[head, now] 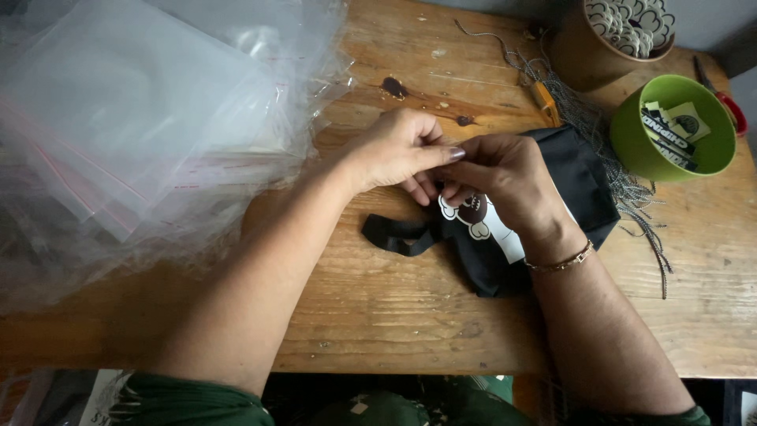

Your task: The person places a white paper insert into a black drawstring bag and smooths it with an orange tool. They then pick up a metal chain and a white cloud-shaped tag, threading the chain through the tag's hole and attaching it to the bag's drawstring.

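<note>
Both grips pinch closed: left hand (394, 154) and right hand (505, 177) meet over the black pouch (583, 185); keep fabric flat beneath them.

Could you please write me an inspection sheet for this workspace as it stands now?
Surface: worn wooden table, dark stains near the top.
Job's things: black fabric item with a white and brown patch; strap trailing left.
Clutter: pile of clear plastic bags; green bowl of labels; brown tub of patches; grey cords.
Grippers: left hand and right hand meet fingertip to fingertip over the fabric.
Cables: nothing seen.
Surroundings: grey wall behind.
</note>
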